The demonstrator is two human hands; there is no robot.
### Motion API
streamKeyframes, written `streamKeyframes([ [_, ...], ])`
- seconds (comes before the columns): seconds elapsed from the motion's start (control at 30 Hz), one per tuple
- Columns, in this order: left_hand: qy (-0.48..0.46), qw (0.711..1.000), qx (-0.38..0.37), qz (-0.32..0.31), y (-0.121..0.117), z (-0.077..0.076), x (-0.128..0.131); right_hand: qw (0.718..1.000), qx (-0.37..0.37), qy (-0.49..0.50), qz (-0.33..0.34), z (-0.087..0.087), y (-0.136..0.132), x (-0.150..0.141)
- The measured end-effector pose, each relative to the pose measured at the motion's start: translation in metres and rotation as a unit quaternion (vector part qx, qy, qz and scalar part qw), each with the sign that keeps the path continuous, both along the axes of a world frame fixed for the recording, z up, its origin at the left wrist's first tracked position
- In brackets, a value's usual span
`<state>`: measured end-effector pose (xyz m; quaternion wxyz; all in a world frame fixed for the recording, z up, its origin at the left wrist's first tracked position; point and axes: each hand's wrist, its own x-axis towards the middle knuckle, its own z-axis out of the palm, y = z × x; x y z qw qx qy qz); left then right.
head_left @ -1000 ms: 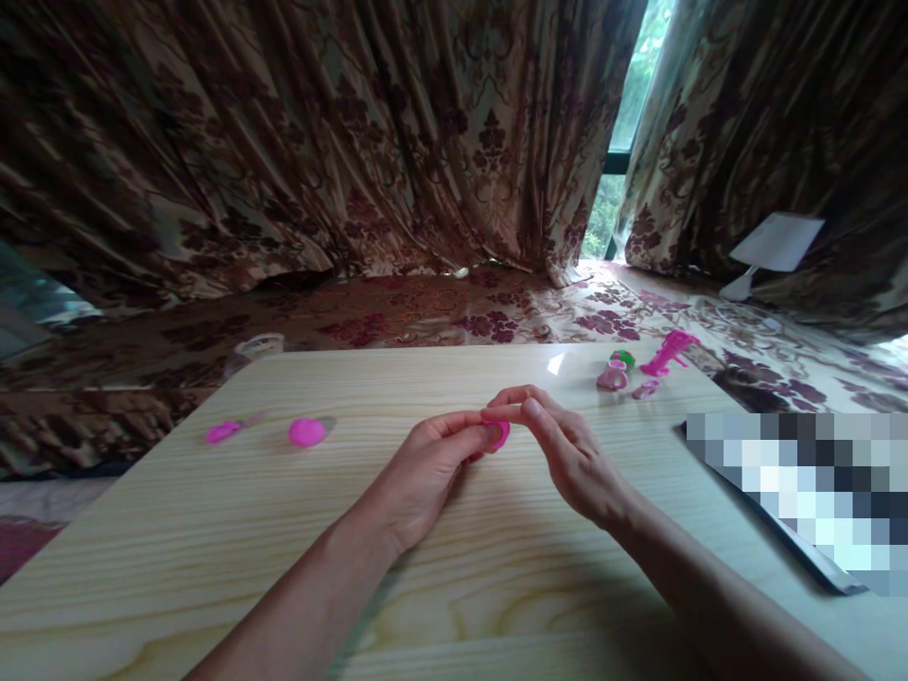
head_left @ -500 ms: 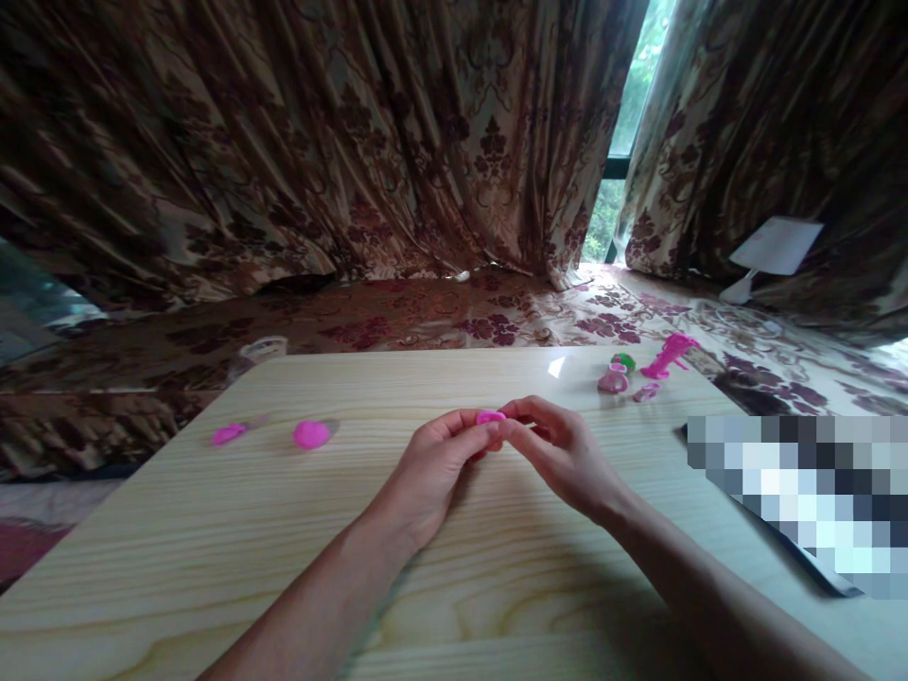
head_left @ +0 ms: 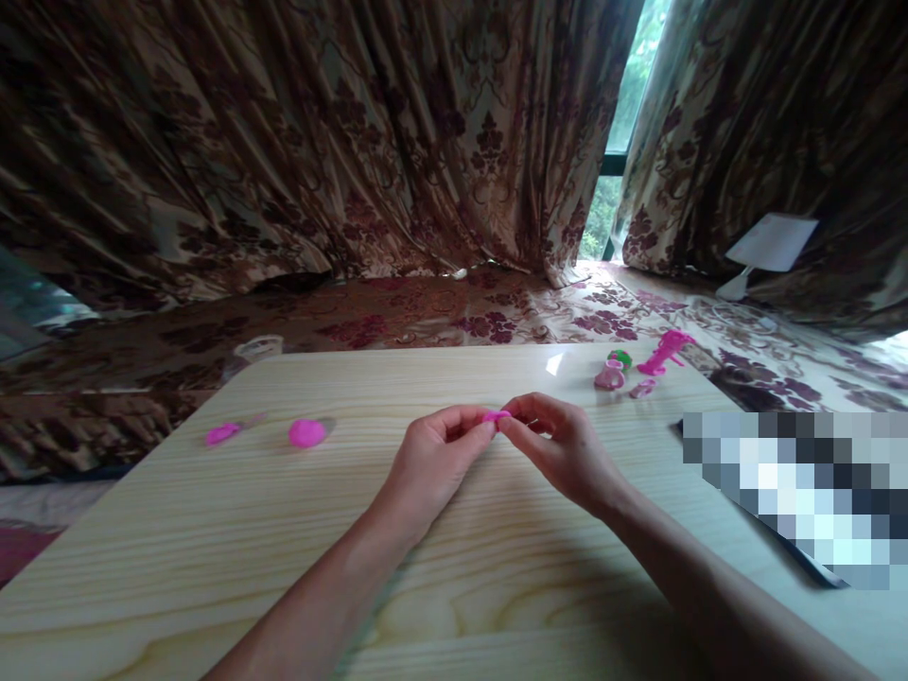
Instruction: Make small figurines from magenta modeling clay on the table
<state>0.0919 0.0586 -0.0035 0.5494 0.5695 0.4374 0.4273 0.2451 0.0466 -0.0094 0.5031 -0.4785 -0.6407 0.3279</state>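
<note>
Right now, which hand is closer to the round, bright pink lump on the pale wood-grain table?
Left. The left hand is to the right of the lump, apart from it; the right hand is farther right, beyond the left hand.

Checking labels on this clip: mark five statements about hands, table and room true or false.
1. The left hand and right hand both hold one small pink piece. True.
2. The lamp stands on the table. False: the lamp stands beyond the table.
3. A pink lump lies left of both hands. True.
4. The curtains hide the whole window. False: part of the window shows through a gap.
5. A pink toy lies near the green piece. True.
</note>
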Motion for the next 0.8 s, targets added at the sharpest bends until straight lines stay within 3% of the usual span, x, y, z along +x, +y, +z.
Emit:
streamKeyframes([
  [0.4,0.023,0.999,0.03,0.024,-0.0012,0.0031,0.0017,0.998,0.004,-0.055,-0.018,-0.0026,-0.0008,-0.0002],
  [0.7,-0.041,0.998,-0.036,-0.013,-0.0011,0.0067,-0.0011,0.999,-0.041,0.002,0.01,0.0033,-0.0006,0.0017],
  [0.8,-0.047,0.998,-0.051,-0.01,-0.0003,0.0067,-0.0017,1.0,-0.02,-0.016,0.001,0.0065,-0.0013,0.0037],
])
